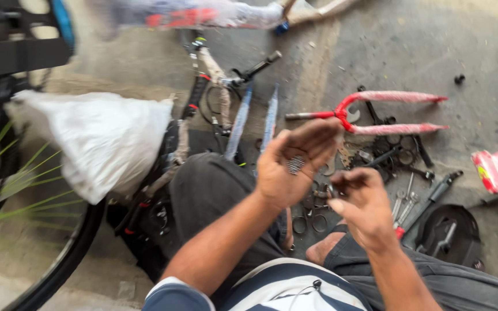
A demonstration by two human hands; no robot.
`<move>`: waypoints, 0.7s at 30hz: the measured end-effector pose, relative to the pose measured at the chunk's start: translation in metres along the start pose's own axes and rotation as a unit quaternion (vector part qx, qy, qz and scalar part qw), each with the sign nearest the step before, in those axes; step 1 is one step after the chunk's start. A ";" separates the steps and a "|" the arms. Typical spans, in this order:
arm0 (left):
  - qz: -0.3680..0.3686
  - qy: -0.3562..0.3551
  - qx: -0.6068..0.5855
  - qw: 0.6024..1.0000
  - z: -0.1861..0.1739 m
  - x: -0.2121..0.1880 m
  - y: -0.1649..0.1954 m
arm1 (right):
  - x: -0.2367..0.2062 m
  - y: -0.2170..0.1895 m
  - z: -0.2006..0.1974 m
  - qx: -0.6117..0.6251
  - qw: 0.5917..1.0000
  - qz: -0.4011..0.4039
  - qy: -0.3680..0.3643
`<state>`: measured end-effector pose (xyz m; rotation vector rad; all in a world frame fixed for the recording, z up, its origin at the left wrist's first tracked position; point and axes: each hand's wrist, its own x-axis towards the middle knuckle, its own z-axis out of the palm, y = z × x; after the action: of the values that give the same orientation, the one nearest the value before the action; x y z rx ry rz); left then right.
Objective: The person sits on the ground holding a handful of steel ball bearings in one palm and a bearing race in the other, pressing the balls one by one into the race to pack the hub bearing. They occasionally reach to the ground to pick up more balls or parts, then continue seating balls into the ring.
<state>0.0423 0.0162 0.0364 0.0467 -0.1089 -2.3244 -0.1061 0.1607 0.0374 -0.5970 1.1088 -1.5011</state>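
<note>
While our left hand (295, 164) lies open, cupping small metal bearings (295, 165), we should keep it level as our right hand (359, 201) pinches, fingertips together, a small part (331, 190).

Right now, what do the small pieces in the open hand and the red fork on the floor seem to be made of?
The small pieces in the left hand look like bare metal: grey and shiny, though blurred. The red fork seems to be painted metal tube, its legs under clear wrapping that gives a pale sheen. The rings on the floor also look like metal, thin and dark.
</note>
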 end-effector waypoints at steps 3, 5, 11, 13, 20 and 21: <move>-0.014 -0.003 -0.018 1.000 0.013 -0.026 -0.018 | -0.030 -0.020 0.021 -0.063 0.995 -0.064 -0.033; -0.017 0.002 -0.047 0.999 0.017 -0.048 -0.032 | -0.054 -0.026 0.032 -0.122 0.988 -0.086 -0.027; -0.017 -0.026 -0.074 0.997 0.026 -0.083 -0.051 | -0.082 -0.035 0.064 -0.297 0.946 -0.132 0.014; -0.019 -0.029 -0.063 0.997 0.029 -0.087 -0.054 | -0.088 -0.040 0.072 -0.346 0.929 -0.127 0.032; -0.019 -0.027 -0.016 0.999 0.037 -0.094 -0.057 | -0.095 -0.041 0.080 -0.408 0.901 -0.147 0.037; -0.026 -0.033 -0.027 0.999 0.037 -0.096 -0.056 | -0.097 -0.041 0.078 -0.433 0.885 -0.173 0.020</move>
<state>0.0650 0.1264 0.0685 -0.0554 -0.0785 -2.3794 -0.0352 0.2247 0.1270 -1.4415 1.7797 -1.2466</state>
